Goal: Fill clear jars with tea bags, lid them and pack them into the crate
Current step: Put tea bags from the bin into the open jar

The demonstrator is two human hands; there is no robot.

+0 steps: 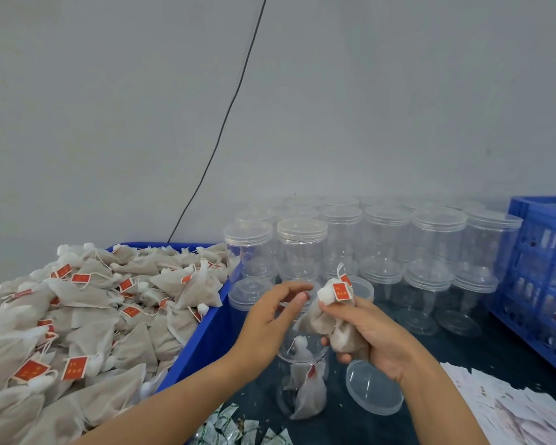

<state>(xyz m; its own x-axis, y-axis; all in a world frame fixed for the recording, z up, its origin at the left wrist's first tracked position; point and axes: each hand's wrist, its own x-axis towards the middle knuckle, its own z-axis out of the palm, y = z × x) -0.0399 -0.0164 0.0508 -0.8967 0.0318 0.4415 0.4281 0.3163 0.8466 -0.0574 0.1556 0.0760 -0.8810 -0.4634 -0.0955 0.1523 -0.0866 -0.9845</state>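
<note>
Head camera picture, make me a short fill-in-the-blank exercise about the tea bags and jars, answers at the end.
1. The right hand holds a bunch of ____.
2. The open jar below the hands has its lid lying on its ____ side.
3. The loose tea bags are piled in a bin coloured ____.
4. The left hand holds ____.

Missing words: tea bags; right; blue; nothing

A black cable [225,123] hangs down the grey wall [398,91]; green-white sachets [238,428] lie nearby.
</note>
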